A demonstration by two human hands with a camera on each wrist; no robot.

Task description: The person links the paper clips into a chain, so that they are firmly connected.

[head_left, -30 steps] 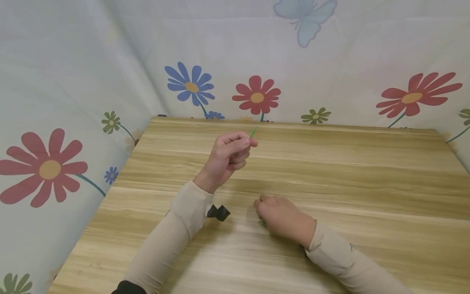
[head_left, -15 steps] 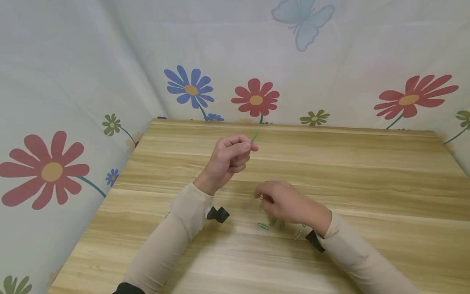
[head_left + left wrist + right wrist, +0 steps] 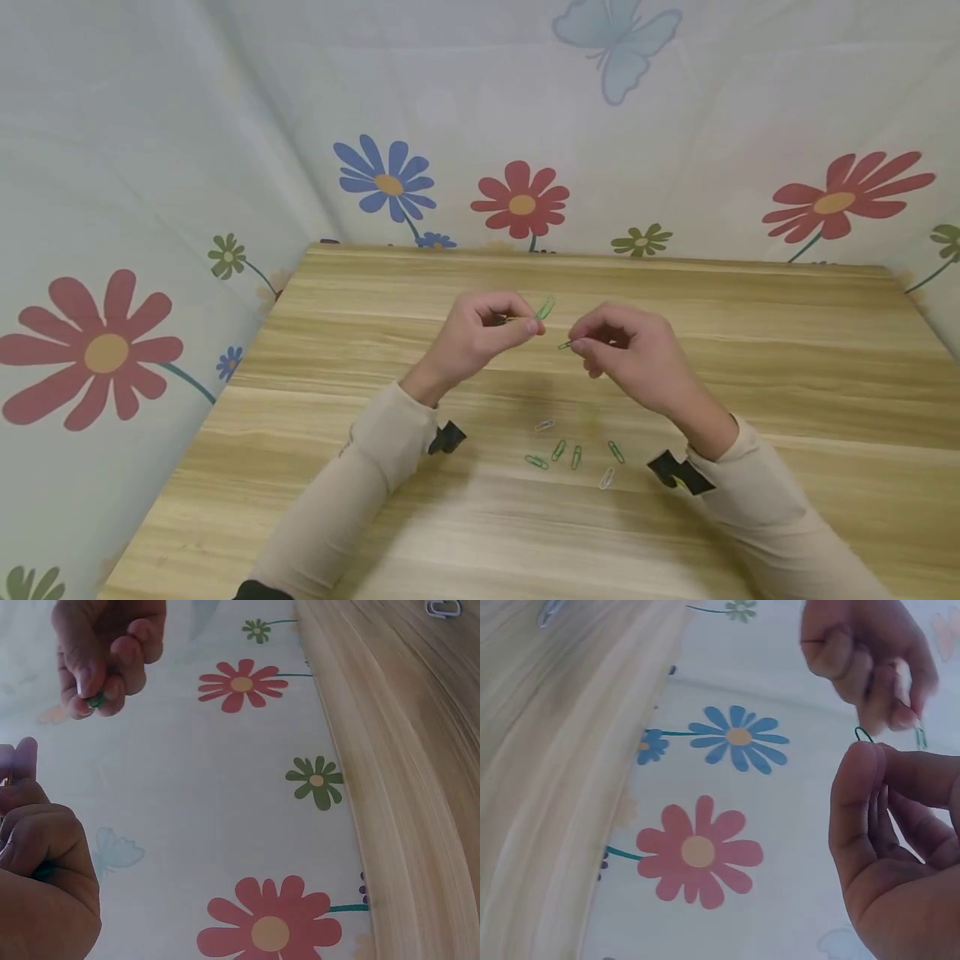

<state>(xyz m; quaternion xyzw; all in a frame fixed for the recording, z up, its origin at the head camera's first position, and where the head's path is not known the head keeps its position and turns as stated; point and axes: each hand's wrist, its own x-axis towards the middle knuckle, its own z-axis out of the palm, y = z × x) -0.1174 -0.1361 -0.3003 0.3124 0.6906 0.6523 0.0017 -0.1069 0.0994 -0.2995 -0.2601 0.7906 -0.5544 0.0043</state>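
Above the table, my left hand pinches a green paper clip between thumb and forefinger, its loop sticking up past the fingertips. A short yellowish sliver shows inside that hand's grip. My right hand faces it from the right, a small gap away, pinching a second green paper clip whose end points at the left hand. In the right wrist view the rounded end of this green clip rises from the fingertips. Much of both clips is hidden by fingers.
Below the hands, several loose paper clips lie on the wooden table: green ones, such as one green clip, plus a white clip and another white clip. A flower-printed curtain hangs behind the table.
My right hand has risen from the tabletop with a green paper clip, uncovering the loose clips. The left hand has shifted slightly right and down, its clip now seen broader.
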